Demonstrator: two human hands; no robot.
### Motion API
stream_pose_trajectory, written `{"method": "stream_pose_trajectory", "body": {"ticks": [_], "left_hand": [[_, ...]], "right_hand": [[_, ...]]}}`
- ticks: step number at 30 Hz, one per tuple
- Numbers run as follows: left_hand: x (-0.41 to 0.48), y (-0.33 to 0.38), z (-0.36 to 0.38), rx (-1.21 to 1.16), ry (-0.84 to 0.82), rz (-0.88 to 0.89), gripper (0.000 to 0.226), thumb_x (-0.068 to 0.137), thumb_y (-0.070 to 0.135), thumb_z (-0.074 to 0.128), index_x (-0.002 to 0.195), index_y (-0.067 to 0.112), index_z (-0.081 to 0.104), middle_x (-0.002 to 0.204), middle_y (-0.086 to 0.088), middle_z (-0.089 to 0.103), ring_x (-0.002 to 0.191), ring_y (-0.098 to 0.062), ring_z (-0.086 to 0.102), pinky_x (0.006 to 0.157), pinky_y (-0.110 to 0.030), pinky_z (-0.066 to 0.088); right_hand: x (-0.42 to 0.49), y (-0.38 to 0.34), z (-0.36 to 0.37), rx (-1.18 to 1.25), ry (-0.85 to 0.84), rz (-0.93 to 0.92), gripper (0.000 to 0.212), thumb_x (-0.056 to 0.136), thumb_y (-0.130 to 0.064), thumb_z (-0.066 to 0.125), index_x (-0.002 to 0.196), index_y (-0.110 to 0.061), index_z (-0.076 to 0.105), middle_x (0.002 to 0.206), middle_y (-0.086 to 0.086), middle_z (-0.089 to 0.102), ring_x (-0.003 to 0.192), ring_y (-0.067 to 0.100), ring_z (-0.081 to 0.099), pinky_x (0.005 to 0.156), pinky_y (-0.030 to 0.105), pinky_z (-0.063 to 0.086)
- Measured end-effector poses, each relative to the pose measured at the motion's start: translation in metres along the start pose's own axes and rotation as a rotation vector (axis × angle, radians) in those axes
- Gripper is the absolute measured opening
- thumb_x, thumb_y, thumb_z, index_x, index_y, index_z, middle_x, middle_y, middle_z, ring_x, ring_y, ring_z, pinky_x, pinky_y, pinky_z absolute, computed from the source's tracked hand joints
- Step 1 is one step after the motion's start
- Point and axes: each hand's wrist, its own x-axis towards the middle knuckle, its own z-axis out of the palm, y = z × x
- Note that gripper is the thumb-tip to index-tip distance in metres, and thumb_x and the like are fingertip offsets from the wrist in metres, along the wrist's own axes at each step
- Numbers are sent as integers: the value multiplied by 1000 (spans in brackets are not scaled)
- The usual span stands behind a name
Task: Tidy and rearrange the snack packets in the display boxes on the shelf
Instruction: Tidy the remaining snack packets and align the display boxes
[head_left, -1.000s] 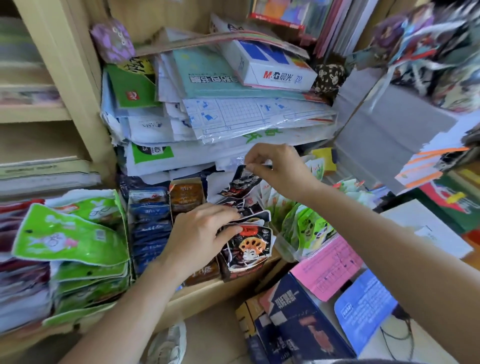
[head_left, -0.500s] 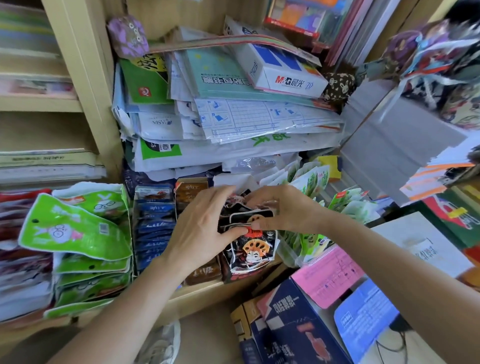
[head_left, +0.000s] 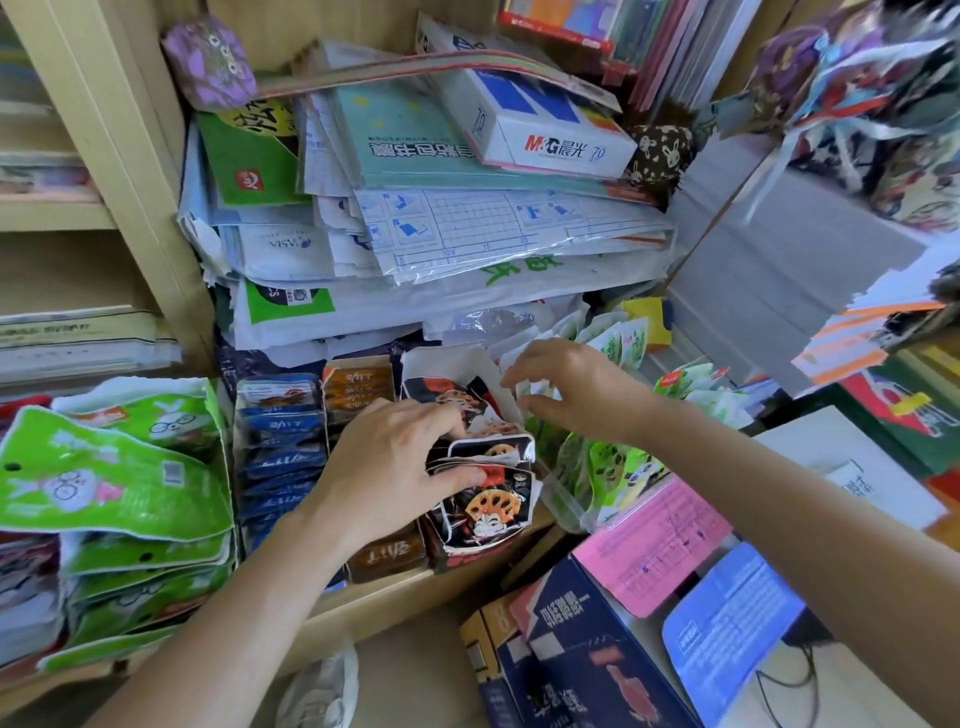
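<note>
Bare left hand (head_left: 395, 467), right hand (head_left: 576, 395)

On the shelf (head_left: 405, 590), a box (head_left: 447, 364) with a raised white flap holds black packets (head_left: 488, 512) with an orange lotus-root print, upright and crowded. The left hand (head_left: 387, 467) grips several. Blue packets (head_left: 278, 457) and brown packets (head_left: 358, 389) fill adjoining boxes to its left, and green packets (head_left: 602, 462) stand to its right.

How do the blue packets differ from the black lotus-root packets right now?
The blue packets lie in a neat overlapping row, no hand on them; the black lotus-root packets are fanned unevenly, and the left hand grips several. Blue ones look flat, the black ones crumpled. Both sit on the same shelf.
</note>
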Motion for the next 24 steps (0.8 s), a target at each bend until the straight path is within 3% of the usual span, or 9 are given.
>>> {"method": "stream_pose_trajectory", "body": {"ticks": [3, 6, 9, 19, 21, 24], "left_hand": [[1, -2, -1, -21, -33, 16, 47, 81, 69, 58, 104, 29, 64, 102, 15, 67, 91, -7, 61, 83, -31, 45], [3, -2, 0, -20, -77, 33, 52, 85, 69, 52, 117, 31, 67, 107, 21, 61, 95, -3, 58, 87, -28, 45], [3, -4, 0, -11, -92, 32, 49, 87, 69, 53, 121, 35, 67, 103, 22, 59, 94, -3, 55, 86, -31, 46], [-2, -3, 1, 22, -75, 34, 53, 88, 73, 43, 119, 37, 66, 102, 22, 57, 92, -4, 58, 84, -33, 47], [-4, -2, 2, 22, -63, 37, 53, 88, 71, 44, 120, 36, 66, 103, 21, 58, 92, -5, 59, 84, -32, 47], [-5, -1, 2, 29, -63, 31, 52, 89, 69, 43, 119, 33, 67, 101, 19, 58, 91, -6, 59, 82, -31, 46]], "right_hand": [[21, 3, -2, -343, -175, -224, 48, 79, 0, 61, 123, -18, 68, 132, 1, 62, 111, 27, 51, 91, 46, 49], [38, 2, -9, -685, -406, -260, 71, 76, -14, 61, 143, -35, 48, 157, -11, 33, 123, 24, 35, 101, 39, 36], [50, 5, -10, -886, -529, -359, 76, 77, -27, 69, 146, -42, 38, 161, -14, 18, 125, 26, 30, 100, 40, 35], [75, 4, -15, -739, -662, -331, 43, 83, -41, 66, 125, -37, 63, 143, -19, 45, 107, 16, 29, 81, 33, 25], [77, 5, -15, -630, -640, -280, 38, 85, -37, 63, 122, -33, 66, 138, -19, 52, 99, 12, 27, 80, 32, 24], [77, 9, -9, -434, -479, -252, 34, 85, -24, 63, 118, -24, 69, 120, -10, 66, 92, 12, 31, 76, 30, 26]]}}
